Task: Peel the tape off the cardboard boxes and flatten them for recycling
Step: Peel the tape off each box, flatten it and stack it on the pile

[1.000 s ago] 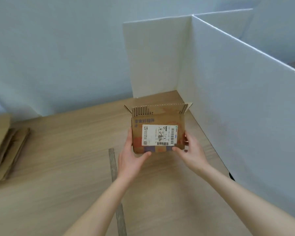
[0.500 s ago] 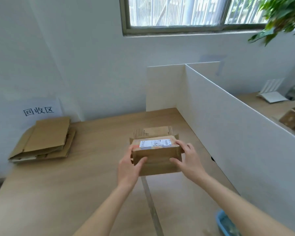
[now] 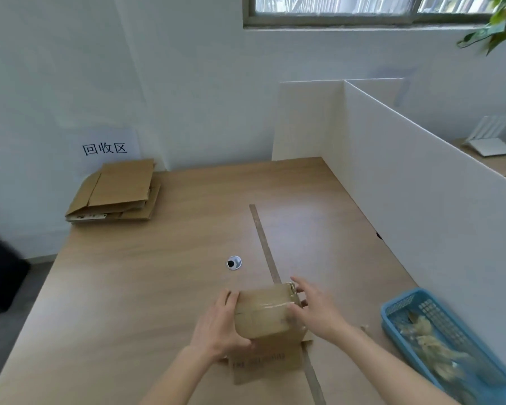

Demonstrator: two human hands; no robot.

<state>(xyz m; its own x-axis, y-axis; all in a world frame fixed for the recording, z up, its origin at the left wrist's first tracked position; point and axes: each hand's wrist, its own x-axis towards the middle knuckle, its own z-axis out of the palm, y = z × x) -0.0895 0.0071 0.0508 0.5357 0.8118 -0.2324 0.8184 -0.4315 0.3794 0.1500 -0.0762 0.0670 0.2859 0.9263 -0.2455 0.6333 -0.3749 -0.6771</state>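
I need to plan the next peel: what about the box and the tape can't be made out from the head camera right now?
- Cardboard box: its underside and far side face away; the left hand and right hand cover its ends.
- Clear tape: where the strip ends is hidden under the right hand.
- Print on the open flap: blurred, unreadable.
- Blue basket: cut off by the frame's lower right edge; its contents are blurred.

Open desk [image 3: 158,287] left; blue basket [image 3: 392,312] right.
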